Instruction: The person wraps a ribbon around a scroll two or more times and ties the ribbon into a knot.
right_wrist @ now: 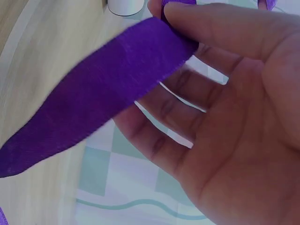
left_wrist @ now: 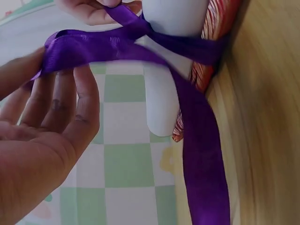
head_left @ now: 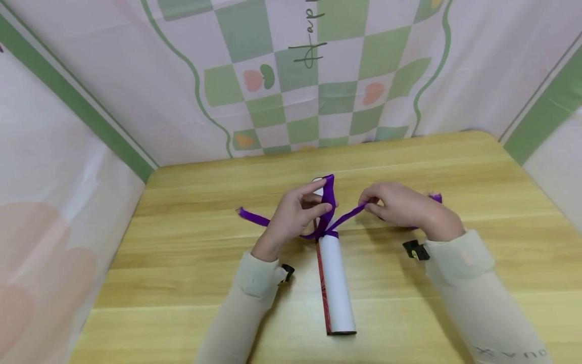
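Observation:
On the table lies a white paper roll [head_left: 338,288], with a red patterned strip [head_left: 324,293] along its left side. A purple ribbon [left_wrist: 199,51] goes round both and crosses over itself near the roll's far half. My left hand [head_left: 291,215] pinches a raised loop of this ribbon between thumb and fingers, above the roll. To the right, my right hand [head_left: 395,205] pinches another length, drawn out at a slant from the crossing. A loose ribbon tail [right_wrist: 89,98] hangs from the right fingers. Another frayed tail [head_left: 252,217] sticks out left, beyond the left hand.
The wooden table [head_left: 182,283] ends at the back against a green-and-white checked cloth [head_left: 295,116]. More cloth hangs at both sides. Small black devices, one by the left cuff [head_left: 287,273] and one by the right cuff [head_left: 416,250], sit at my wrists.

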Demonstrator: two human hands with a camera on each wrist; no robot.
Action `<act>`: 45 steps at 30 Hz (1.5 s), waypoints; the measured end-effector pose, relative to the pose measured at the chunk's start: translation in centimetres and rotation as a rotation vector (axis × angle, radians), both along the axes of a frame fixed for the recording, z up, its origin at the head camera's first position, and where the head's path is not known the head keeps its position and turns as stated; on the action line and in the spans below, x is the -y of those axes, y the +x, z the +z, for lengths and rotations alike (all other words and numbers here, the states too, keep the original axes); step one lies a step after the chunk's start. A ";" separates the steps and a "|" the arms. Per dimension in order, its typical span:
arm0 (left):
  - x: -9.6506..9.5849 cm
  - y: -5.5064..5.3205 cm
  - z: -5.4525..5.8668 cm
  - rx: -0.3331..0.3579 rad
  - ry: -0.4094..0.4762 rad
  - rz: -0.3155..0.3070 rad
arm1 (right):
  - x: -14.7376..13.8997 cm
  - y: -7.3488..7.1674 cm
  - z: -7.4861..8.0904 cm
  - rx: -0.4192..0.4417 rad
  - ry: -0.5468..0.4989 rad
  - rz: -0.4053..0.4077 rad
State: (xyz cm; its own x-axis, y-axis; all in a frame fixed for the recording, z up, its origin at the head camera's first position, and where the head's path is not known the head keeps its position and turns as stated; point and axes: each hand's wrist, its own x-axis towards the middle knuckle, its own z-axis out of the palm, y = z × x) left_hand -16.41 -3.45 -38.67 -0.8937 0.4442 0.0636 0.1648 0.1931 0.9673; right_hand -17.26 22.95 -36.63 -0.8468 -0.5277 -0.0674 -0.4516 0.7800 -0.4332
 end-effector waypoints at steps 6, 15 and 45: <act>0.1 0.0 -0.3 -0.044 -0.079 -0.002 | 0.0 0.0 -0.1 -0.032 0.018 -0.021; 0.4 0.0 -0.2 -0.046 -0.090 -0.017 | 0.2 -0.3 -0.4 -0.055 0.029 -0.028; 1.0 -0.2 0.4 -0.106 -0.092 -0.185 | 1.7 0.4 0.7 -0.033 -0.285 -0.002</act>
